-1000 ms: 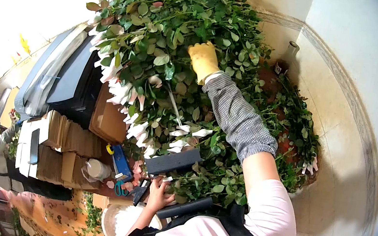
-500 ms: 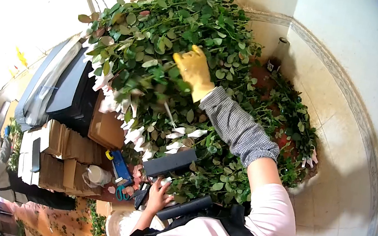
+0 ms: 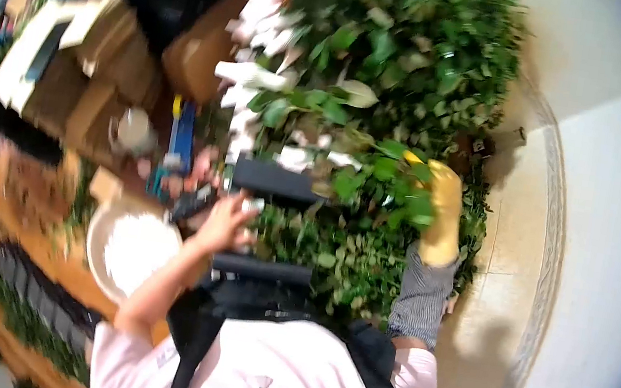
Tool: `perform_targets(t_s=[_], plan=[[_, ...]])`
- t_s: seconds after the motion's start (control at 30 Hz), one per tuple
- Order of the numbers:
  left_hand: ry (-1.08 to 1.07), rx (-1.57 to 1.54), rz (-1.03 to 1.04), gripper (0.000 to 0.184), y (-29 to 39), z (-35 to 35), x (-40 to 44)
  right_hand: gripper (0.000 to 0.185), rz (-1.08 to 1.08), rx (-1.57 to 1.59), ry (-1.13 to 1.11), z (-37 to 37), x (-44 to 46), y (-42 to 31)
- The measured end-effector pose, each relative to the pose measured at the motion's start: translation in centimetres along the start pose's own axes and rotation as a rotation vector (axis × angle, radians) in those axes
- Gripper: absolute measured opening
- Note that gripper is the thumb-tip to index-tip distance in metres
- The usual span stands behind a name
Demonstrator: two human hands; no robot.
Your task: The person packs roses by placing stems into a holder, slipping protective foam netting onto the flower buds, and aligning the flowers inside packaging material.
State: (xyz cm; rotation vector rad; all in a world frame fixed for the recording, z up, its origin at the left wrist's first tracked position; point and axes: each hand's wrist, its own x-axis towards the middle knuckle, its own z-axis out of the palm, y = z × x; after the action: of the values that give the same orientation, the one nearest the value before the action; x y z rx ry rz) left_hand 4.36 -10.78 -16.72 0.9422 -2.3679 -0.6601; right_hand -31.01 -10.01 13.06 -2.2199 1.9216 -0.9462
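Note:
My right hand (image 3: 443, 210), in a yellow glove, is closed on a leafy rose stem (image 3: 365, 154) that stretches left to a white-wrapped bud (image 3: 252, 75). Bare, my left hand (image 3: 226, 223) rests beside the left end of a black padded bar (image 3: 276, 179). A small white object (image 3: 252, 205) shows at its fingertips; whether the hand grips it is unclear. A large pile of green rose stems (image 3: 427, 59) lies beyond both hands, with white-wrapped heads along its left side. A second black bar (image 3: 261, 269) is close to my body.
At the left stand stacked cardboard pieces (image 3: 126, 58), a white cup (image 3: 134, 131), a blue tool (image 3: 180, 144) and teal scissors (image 3: 160, 182). A round basin with white pieces (image 3: 95, 246) is at lower left. A tiled wall (image 3: 518, 225) curves along the right.
My right hand has come back from the pile toward the right with a stem drawn out. The view has swung, and my left hand stays near the black bar.

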Motion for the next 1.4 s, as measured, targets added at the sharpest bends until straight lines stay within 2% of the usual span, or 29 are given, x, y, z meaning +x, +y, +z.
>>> perform_targets(t_s=[0.07, 0.17, 0.2, 0.27, 0.37, 0.43, 0.47, 0.5, 0.53, 0.6, 0.67, 0.7, 0.77, 0.8, 0.83, 0.87, 0.9, 0.97, 1.03, 1.1, 1.17, 1.23, 1.27, 1.3, 1.4], plan=[[-0.019, -0.014, -0.03, 0.074, -0.1, -0.5, 0.4, 0.02, 0.129, 0.128, -0.044, 0.5, -4.8, 0.3], [-0.139, -0.054, -0.16, 0.072, -0.1, -0.5, 0.4, 0.024, 0.32, 0.053, -0.307, 3.4, -10.6, 1.8], [-0.122, -0.043, -0.191, 0.071, 0.0, -0.5, 0.0, 0.025, 0.376, -0.006, -0.399, 5.1, -12.9, 2.9], [-0.051, -0.057, -0.137, 0.064, -0.4, -0.1, 0.0, 0.028, 0.626, 0.047, -0.385, 9.7, -18.3, 7.1], [-0.013, -0.06, -0.074, 0.055, 0.5, -1.2, 0.5, 0.014, 0.536, -0.071, -0.318, 12.4, -21.4, 7.8], [-0.037, -0.078, -0.079, 0.053, 0.3, -1.4, 0.6, 0.008, 0.408, -0.314, -0.337, 12.6, -20.2, 6.4], [-0.046, -0.064, -0.087, 0.054, 0.0, -1.2, 0.5, 0.01, 0.357, -0.449, -0.36, 12.7, -19.5, 5.7], [-0.055, -0.049, -0.093, 0.054, -0.2, -1.0, 0.5, 0.011, 0.246, -0.528, -0.179, 13.7, -18.9, 5.1], [-0.064, -0.035, -0.1, 0.054, -0.4, -0.8, 0.4, 0.014, 0.278, -0.443, -0.12, 16.4, -20.4, 7.6], [-0.111, -0.007, -0.122, 0.056, -0.1, -0.8, 0.0, 0.021, 0.195, -0.467, -0.101, 19.6, -21.9, 8.9], [-0.082, 0.096, -0.087, 0.052, 0.5, -2.0, -0.1, 0.026, 0.139, -0.494, -0.23, 19.6, -21.9, 8.9], [-0.066, 0.148, -0.07, 0.05, 0.9, -2.7, 0.0, 0.026, 0.216, -0.413, -0.328, 18.1, -20.9, 8.2], [-0.004, 0.085, -0.171, 0.041, 0.9, -4.7, -0.9, 0.023, 0.275, -0.294, -0.228, 16.9, -21.9, 9.7], [0.023, 0.03, -0.25, 0.033, 0.1, -5.0, -2.2, 0.025, 0.255, -0.452, -0.452, 14.3, -20.7, 8.6], [0.032, -0.021, -0.365, 0.025, -0.3, -5.5, -2.7, 0.031, 0.469, -0.537, -0.675, 12.3, -18.4, 5.7], [0.047, -0.072, -0.48, 0.02, -0.7, -6.0, -3.3, 0.036, 0.473, -0.514, -0.722, 11.1, -15.8, 3.1], [0.039, -0.165, -0.568, 0.02, -0.7, -6.0, -3.9, 0.043, 0.483, -0.487, -0.773, 10.6, -13.8, 0.5], [0.013, -0.325, -0.7, 0.027, -0.5, -5.8, -4.5, 0.045, 0.07, -0.004, -0.524, 12.4, -10.3, -4.1], [-0.08, -0.396, -0.724, 0.037, 0.6, -5.1, -3.5, 0.048, -0.247, 0.479, -0.422, 15.5, -6.9, -8.4], [-0.18, -0.343, -0.673, 0.044, 1.0, -4.3, -2.8, 0.046, -0.255, 0.63, -0.425, 20.9, -6.7, -10.1], [-0.302, -0.224, -0.603, 0.049, 1.7, -5.2, -2.0, 0.043, -0.319, 0.282, -0.504, 24.2, -7.5, -8.5], [-0.388, -0.357, -0.661, 0.05, 1.7, -5.6, -2.1, 0.029, -0.196, 0.19, -0.678, 24.4, -8.5, -6.5], [-0.398, -0.387, -0.673, 0.049, 1.4, -5.4, -2.2, 0.026, -0.193, 0.025, -0.821, 23.3, -8.2, -6.2], [-0.414, -0.398, -0.673, 0.047, 1.2, -5.0, -2.5, 0.025, -0.182, -0.141, -0.963, 22.2, -8.0, -6.4], [-0.465, -0.325, -0.565, 0.039, 0.7, -4.2, -2.4, 0.031, -0.135, -0.276, -1.308, 23.4, -7.6, -6.7]])
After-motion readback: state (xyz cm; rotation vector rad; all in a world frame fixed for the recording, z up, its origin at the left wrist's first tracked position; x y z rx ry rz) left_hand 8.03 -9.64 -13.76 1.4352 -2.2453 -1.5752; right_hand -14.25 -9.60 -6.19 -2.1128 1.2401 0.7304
